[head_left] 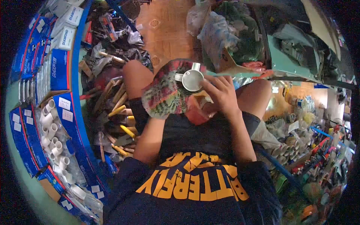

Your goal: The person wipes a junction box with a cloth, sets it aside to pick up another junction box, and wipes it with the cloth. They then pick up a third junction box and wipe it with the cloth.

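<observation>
A shiny silver, cup-like round metal piece (192, 80) with short arms at its side and top lies over a patterned red, green and grey cloth (165, 97). My right hand (222, 92) grips the right edge of the metal piece, fingers bent toward its rim. My left hand is hidden by the cloth, which covers it from the wrist up; only the forearm (150, 135) shows below. Under my right hand, between my legs, sits a reddish item (198, 112), partly covered.
On the left, blue boxes (60, 69) and white pipe fittings (56, 148) fill a shelf. Tools with yellow handles (119, 110) lie beside my leg. Plastic bags (217, 32) stand ahead near a green metal panel (287, 56). Assorted goods (300, 131) crowd the right side.
</observation>
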{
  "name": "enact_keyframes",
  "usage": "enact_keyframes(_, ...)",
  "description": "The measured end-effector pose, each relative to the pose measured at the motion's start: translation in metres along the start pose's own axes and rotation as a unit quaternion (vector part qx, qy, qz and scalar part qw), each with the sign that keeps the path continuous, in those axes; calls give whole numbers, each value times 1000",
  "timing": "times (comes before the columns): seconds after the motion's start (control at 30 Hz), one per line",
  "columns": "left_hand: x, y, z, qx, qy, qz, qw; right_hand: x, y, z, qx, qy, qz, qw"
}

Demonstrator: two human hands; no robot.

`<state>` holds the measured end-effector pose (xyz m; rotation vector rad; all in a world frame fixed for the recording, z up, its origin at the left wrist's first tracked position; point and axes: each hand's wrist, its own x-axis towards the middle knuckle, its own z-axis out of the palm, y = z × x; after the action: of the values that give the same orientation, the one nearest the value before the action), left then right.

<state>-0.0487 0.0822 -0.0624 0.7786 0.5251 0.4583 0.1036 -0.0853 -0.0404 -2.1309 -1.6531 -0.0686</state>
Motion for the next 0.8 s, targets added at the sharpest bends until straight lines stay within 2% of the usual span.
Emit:
enact_keyframes(0.03,-7,2,-3,-6,2,-6,1000,-1,7,8,16,43,-33,998)
enact_keyframes(0.07,-12,2,-2,-10,4,-14,1000,-3,6,9,19,40,-28,999)
enact_keyframes(0.13,-8,0,2,-19,5,-23,1000,-3,-1,8,185,106,83,973)
enact_keyframes(0.17,-7,-2,6,-24,7,-26,999,-6,-4,10,347,47,225,910)
enact_keyframes(0.2,-6,-1,7,-29,7,-27,999,-6,-5,14,348,46,224,909)
enact_keyframes(0.27,-17,0,7,-38,4,-30,999,-6,0,28,452,36,179,873)
enact_keyframes(0.3,-14,-2,11,-43,2,-30,999,-9,2,35,522,-26,199,829)
enact_keyframes(0.33,-9,-4,14,-49,-1,-30,998,-14,1,40,521,-25,197,830)
enact_keyframes(0.4,-19,-2,13,-60,-4,-31,998,-14,-12,43,634,8,218,742)
enact_keyframes(0.43,-21,-1,12,-66,-5,-31,997,-15,-8,47,574,-2,187,797)
enact_keyframes(0.53,-23,1,12,-82,-10,-37,996,-12,-13,43,550,23,196,811)
enact_keyframes(0.57,-18,0,14,-87,-12,-40,995,-11,-13,40,550,24,197,811)
enact_keyframes(0.63,-19,1,16,-97,-16,-46,994,-10,-13,35,602,24,229,764)
enact_keyframes(0.67,-15,2,15,-102,-18,-49,993,-14,-6,44,602,26,230,764)
enact_keyframes(0.73,-19,5,12,-112,-23,-56,992,-24,12,67,781,81,289,548)
enact_keyframes(0.77,-17,7,11,-118,-25,-59,991,-8,3,48,824,122,273,481)
enact_keyframes(0.8,-17,5,13,-125,-27,-63,990,-1,-2,32,852,149,324,384)
